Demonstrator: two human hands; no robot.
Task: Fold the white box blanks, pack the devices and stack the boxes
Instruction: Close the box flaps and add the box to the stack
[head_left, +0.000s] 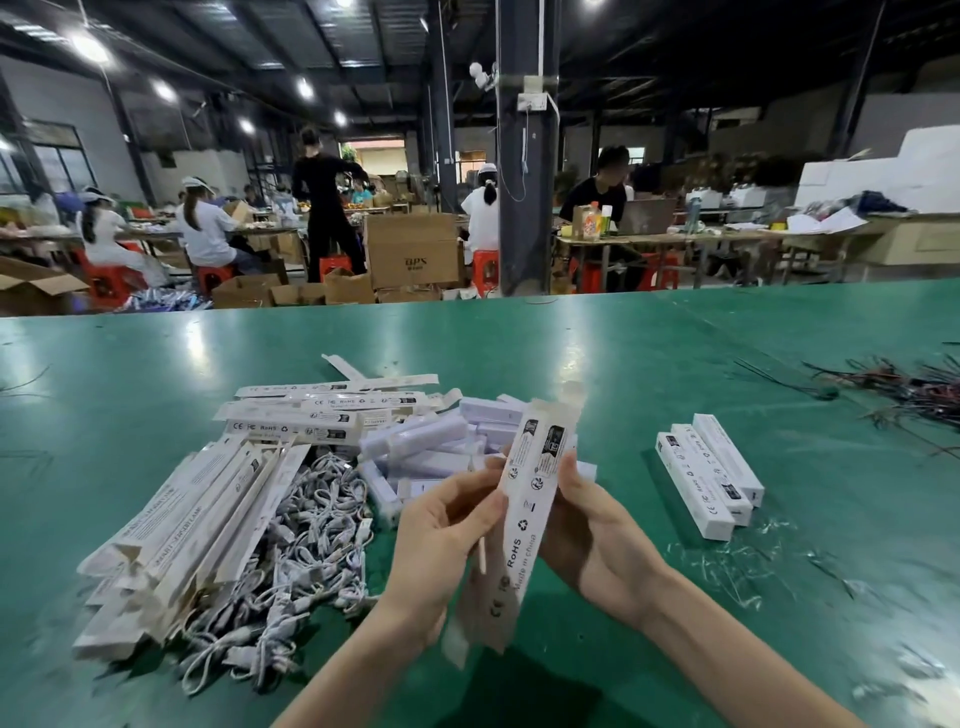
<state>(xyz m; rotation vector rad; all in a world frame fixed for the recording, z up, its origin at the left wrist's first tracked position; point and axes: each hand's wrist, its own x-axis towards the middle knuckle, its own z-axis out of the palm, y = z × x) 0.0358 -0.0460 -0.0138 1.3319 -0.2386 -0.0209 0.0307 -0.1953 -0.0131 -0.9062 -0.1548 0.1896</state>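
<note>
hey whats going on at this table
A person is holding one white box blank tilted over the green table. The left hand and right hand pinch its long edges, apparently folding it into shape. Flat blanks, white cables and white devices are piled on the left. Three closed boxes lie together on the right.

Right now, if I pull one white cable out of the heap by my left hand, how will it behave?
Probably floppy: the white cables lie in loose loops. They look tangled, so pulling one would likely drag neighbours along. Each looks thin and short, so probably light.
</note>
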